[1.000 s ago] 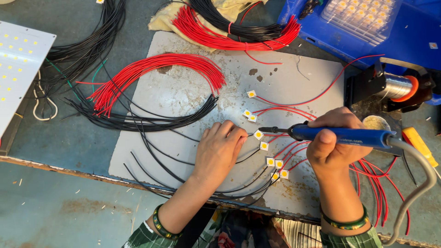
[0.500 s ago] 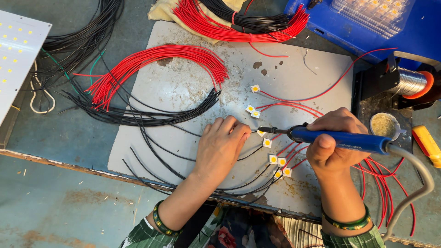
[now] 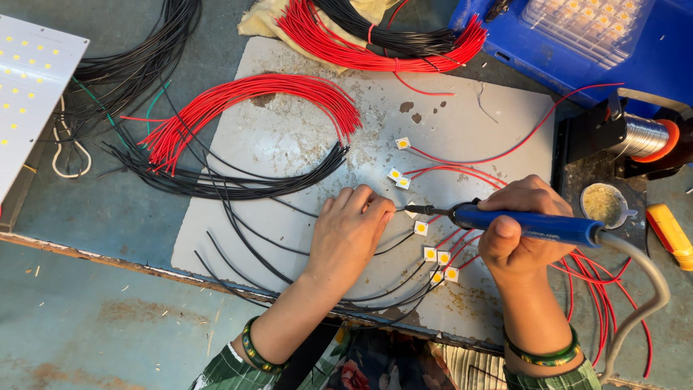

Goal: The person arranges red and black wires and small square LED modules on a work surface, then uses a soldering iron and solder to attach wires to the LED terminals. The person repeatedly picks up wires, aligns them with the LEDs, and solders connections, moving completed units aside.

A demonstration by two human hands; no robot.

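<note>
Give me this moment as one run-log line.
right hand: holds blue soldering iron | left hand: pressed on board by small LED chip | tip near left fingertips

Both forearms are bare up to the elbow. The left hand (image 3: pixel 351 235) has a dark green bangle (image 3: pixel 254 349) with small gold specks on its forearm, and the right hand (image 3: pixel 521 230) has a matching one (image 3: pixel 543 355) at the wrist. Green-and-white patterned sleeves (image 3: pixel 227 372) begin just behind the bangles. Fingernails are short and unpainted.
</note>
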